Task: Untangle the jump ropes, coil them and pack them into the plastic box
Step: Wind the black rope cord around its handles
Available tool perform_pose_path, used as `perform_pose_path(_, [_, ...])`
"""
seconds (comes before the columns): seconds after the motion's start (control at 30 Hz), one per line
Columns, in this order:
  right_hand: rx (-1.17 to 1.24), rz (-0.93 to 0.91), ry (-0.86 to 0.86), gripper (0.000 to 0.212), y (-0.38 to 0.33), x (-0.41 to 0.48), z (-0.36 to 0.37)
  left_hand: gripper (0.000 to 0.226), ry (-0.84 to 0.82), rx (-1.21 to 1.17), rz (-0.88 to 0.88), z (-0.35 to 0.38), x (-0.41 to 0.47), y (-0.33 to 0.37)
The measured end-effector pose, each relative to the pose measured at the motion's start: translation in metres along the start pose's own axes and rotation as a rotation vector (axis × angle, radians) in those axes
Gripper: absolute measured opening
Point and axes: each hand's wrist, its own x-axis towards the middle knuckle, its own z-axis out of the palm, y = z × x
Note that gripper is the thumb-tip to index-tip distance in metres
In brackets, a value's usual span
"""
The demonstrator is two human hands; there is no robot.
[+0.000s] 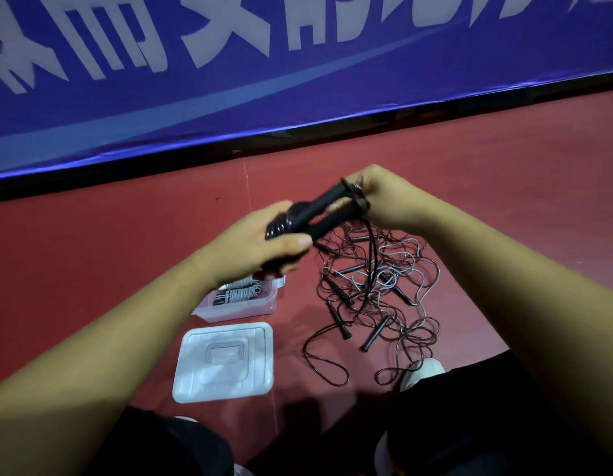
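1. Step in hand: coiling one black jump rope (318, 211), centre of frame, held in the air above the floor (504, 201); the cord is wound in turns round the two paired handles at their lower-left end
2. left hand (263, 249) curled round the wound end of the bundle, thumb on top; right hand (384, 197) closed on the handle caps at upper right; exact finger placement blurred
3. a loose strand (373, 249) hangs from the bundle down into the tangled pile (377, 286) on the floor, right of centre; several handles plus dark and grey cords are knotted there; coil looks unfinished; can't tell if the strand is free of the pile
4. plastic box (236, 312) below the left hand, open, top edge hidden by that hand; grey coiled ropes (239, 292) inside; lid (226, 362) lies flat just below the box, apart from it
5. Next move, my judgement: pull the tail clear of the pile, wind it on, tuck the end so it holds, then lower the bundle into the box beside the grey coils; a snagged tail would drag other ropes along
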Motion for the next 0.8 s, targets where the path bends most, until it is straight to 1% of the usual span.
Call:
perform_pose_path(0.07, [0.109, 0.063, -0.038, 0.018, 0.001, -0.003, -0.002, 0.035, 0.073, -0.221, 0.017, -0.005, 0.001, 0.000])
perform_pose_path(0.13, [0.156, 0.085, -0.101, 0.017, 0.003, -0.003, 0.000, 0.045, 0.136, -0.316, 0.055, -0.008, 0.001, 0.002])
perform_pose_path(0.2, [0.168, 0.096, -0.154, 0.022, 0.006, -0.003, 0.005, 0.053, 0.148, -0.369, 0.076, -0.007, 0.002, 0.005])
perform_pose_path(0.27, [0.147, 0.109, -0.164, 0.025, 0.006, -0.004, 0.009, 0.048, 0.166, -0.408, 0.061, -0.006, 0.002, 0.006])
perform_pose_path(0.37, [0.136, 0.111, -0.126, 0.028, 0.000, -0.007, 0.008, 0.030, 0.225, -0.437, 0.003, -0.011, 0.003, 0.005])
perform_pose_path(0.47, [0.044, 0.092, -0.116, 0.020, -0.007, -0.011, 0.001, 0.022, 0.280, -0.452, -0.045, -0.018, 0.003, 0.003])
perform_pose_path(0.57, [-0.041, 0.091, -0.120, 0.011, -0.009, -0.015, -0.002, 0.018, 0.387, -0.364, -0.085, -0.021, 0.006, 0.000])
perform_pose_path(0.63, [-0.055, 0.108, -0.118, 0.012, -0.009, -0.017, -0.002, 0.016, 0.453, -0.262, -0.096, -0.024, 0.008, -0.004])
perform_pose_path(0.73, [-0.066, 0.107, -0.114, 0.012, -0.014, -0.019, 0.000, 0.026, 0.581, -0.104, -0.140, -0.031, 0.011, -0.012])
perform_pose_path(0.8, [-0.098, 0.054, -0.097, 0.011, -0.020, -0.020, 0.002, 0.029, 0.625, -0.015, -0.164, -0.036, 0.013, -0.017])
